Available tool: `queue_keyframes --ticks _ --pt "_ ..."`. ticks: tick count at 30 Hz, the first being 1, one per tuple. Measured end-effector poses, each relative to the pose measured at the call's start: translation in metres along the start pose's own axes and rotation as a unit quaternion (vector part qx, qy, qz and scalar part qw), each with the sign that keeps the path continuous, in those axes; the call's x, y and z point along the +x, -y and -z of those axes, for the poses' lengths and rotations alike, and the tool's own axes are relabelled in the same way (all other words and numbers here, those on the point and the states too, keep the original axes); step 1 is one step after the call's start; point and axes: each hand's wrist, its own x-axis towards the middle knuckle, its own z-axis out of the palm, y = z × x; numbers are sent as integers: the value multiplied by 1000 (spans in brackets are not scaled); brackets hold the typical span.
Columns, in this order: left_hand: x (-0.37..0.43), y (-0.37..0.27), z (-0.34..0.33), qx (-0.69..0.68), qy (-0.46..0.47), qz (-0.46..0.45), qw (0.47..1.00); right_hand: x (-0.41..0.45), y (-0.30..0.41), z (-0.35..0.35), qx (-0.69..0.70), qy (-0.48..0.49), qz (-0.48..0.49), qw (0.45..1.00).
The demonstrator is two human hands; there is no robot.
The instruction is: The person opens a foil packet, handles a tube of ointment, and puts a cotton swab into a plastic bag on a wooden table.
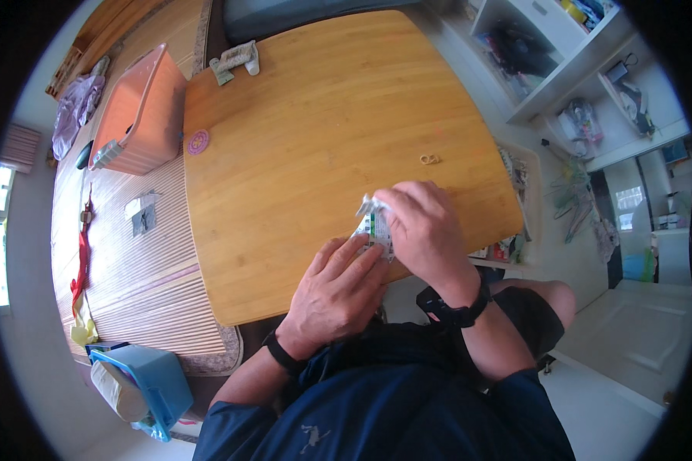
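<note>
At the near edge of the wooden table lies a small printed packet (pixel 379 227), white with green, bearing writing. My left hand (pixel 339 282) holds it down, fingers laid over its lower left part. My right hand (pixel 424 230) has its thumb and fingers closed on a crumpled white piece (pixel 370 204) at the packet's upper end. Whether this piece is a wipe or tissue, or part of the packet itself, I cannot tell. The packet's right side is partly hidden behind my right hand.
Beyond my right hand, tan rubber bands (pixel 429 159) lie on the wooden table (pixel 323 115). A pink round coaster (pixel 198 142) and a soft printed pack (pixel 237 56) sit along its left side. A pink plastic bin (pixel 150 127) and a blue bin (pixel 170 377) stand left; white shelving (pixel 522 109) is at right.
</note>
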Motion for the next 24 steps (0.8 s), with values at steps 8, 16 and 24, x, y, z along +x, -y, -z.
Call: queue_keyframes --ticks 8,16,24 --pt "0 1 4 -41 0 9 999 -6 14 9 42 63 21 997" --pt "-1 1 2 -37 6 9 999 3 12 15 8 -2 8 1000" --pt "1 3 -1 -50 -8 7 999 3 2 8 -31 40 27 998"
